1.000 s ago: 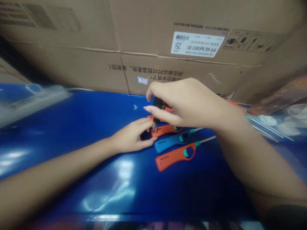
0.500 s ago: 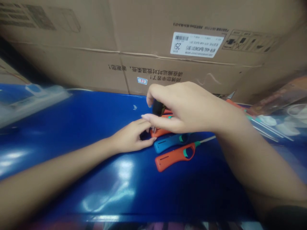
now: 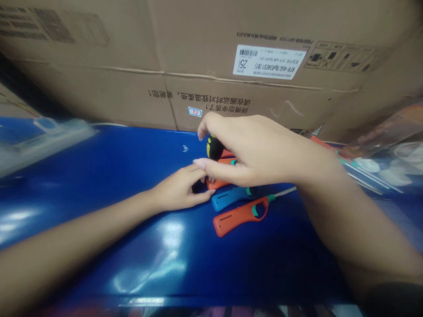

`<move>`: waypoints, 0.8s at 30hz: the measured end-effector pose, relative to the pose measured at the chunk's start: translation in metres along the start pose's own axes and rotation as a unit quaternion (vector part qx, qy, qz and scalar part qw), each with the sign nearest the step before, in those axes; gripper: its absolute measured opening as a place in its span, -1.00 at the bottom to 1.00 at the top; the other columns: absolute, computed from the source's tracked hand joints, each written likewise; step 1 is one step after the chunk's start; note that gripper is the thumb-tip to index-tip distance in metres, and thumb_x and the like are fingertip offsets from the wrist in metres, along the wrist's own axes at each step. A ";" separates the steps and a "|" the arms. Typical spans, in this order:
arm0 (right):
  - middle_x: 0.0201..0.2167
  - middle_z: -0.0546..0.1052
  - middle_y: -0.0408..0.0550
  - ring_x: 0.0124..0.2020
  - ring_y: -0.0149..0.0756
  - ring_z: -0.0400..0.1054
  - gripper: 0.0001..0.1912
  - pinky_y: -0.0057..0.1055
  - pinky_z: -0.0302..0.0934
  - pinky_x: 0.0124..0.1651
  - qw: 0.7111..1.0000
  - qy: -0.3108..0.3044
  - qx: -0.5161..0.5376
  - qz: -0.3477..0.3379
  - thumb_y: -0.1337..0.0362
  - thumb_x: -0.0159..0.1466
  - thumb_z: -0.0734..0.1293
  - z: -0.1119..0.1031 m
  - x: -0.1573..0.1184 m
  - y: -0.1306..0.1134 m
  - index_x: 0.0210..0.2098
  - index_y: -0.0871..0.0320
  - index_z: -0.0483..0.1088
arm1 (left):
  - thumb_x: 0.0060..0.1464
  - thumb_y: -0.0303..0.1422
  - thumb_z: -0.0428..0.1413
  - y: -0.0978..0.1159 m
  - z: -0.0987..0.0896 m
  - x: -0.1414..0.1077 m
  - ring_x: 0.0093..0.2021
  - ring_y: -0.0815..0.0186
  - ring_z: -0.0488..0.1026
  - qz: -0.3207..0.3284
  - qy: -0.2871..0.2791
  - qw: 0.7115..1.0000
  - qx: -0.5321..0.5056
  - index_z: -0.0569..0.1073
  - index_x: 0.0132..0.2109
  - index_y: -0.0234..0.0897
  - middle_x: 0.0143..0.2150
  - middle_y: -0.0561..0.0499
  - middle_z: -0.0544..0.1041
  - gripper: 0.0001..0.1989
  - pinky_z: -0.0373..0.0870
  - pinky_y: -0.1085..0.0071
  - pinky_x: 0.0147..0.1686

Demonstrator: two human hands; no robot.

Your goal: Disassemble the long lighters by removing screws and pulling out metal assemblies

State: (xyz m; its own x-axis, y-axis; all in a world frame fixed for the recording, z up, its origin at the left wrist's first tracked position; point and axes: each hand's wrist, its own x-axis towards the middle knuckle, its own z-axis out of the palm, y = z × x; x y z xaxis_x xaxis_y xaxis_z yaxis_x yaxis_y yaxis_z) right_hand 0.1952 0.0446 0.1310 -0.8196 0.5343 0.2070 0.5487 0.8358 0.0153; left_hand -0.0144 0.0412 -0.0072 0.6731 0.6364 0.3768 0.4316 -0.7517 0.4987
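Note:
My right hand [image 3: 257,147] is curled round a screwdriver [image 3: 214,147] with a black and yellow handle; its tip is hidden. The handle stands roughly upright over orange lighters with long necks. My left hand [image 3: 181,187] rests on the table, its fingers closed on the butt end of an orange lighter [image 3: 221,181]. Just nearer to me lies a blue lighter [image 3: 229,198], and below it another orange lighter [image 3: 239,218] with a green trigger and a thin metal neck. Part of one more orange lighter [image 3: 227,153] shows behind my right fingers.
A large cardboard box [image 3: 125,48] stands along the back of the blue table [image 3: 142,154]. At the left is a blurred clear plastic item [image 3: 59,136]. Metal rods [image 3: 363,174], orange parts [image 3: 325,145] and white pieces [image 3: 395,171] lie at the right.
The screwdriver handle has turned, and yellow marks now show on it. My right fingertips have shifted slightly left. My left hand and the lighters stay in place.

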 end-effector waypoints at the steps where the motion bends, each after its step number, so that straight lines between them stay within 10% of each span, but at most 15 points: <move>1: -0.19 0.54 0.03 -0.29 -0.23 0.39 -0.66 -0.34 0.13 -0.26 1.000 -0.006 0.000 0.000 0.16 0.38 0.14 0.000 0.000 0.000 0.01 0.24 0.32 | 0.17 -0.32 0.18 0.000 0.000 0.000 -0.20 0.22 0.51 0.000 0.000 1.000 -0.002 0.45 -0.07 -0.28 -0.19 -0.05 0.54 -0.79 0.47 0.32 -0.16; 24: -0.16 0.54 0.04 -0.20 -0.17 0.42 -0.64 -0.31 0.16 -0.21 1.000 -0.020 -0.019 0.011 0.17 0.37 0.15 -0.001 0.001 0.001 0.05 0.23 0.32 | 0.15 -0.36 0.18 0.000 0.000 0.000 -0.21 0.26 0.50 0.005 0.004 1.000 -0.002 0.44 -0.09 -0.26 -0.21 0.00 0.54 -0.82 0.47 0.35 -0.16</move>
State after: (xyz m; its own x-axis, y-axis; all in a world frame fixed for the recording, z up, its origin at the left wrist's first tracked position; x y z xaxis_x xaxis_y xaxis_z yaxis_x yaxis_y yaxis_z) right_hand 0.1953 0.0457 0.1327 -0.8129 0.5577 0.1679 0.5718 0.8190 0.0476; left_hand -0.0140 0.0410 -0.0075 0.6732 0.6297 0.3877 0.4220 -0.7577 0.4979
